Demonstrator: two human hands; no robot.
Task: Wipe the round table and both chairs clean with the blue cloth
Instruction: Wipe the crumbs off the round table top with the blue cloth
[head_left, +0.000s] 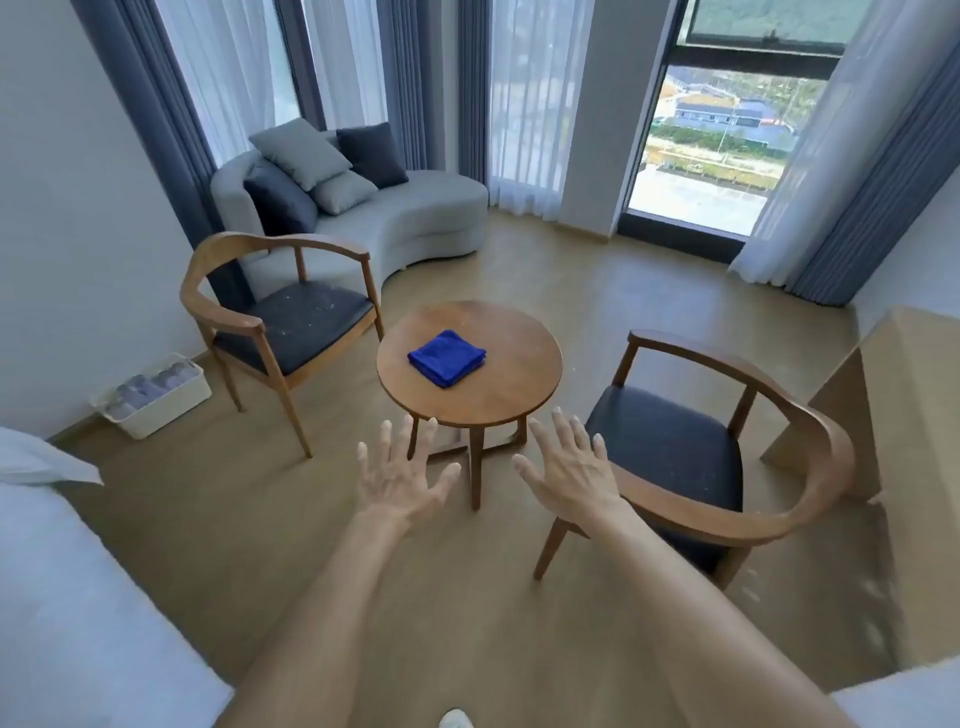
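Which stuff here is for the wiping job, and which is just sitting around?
For the job: blue cloth, round table, left chair, right chair.

Just sitting around: sofa, cushions, white basket, cardboard box.

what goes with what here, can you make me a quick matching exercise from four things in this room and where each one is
Things:
1. blue cloth
2. white basket
3. grey cushions
4. left hand

Places:
A. on the floor by the left wall
B. on the curved sofa
C. folded on the round table
D. held out open, empty, nearer the camera than the table

Pairs: 1-C, 2-A, 3-B, 4-D
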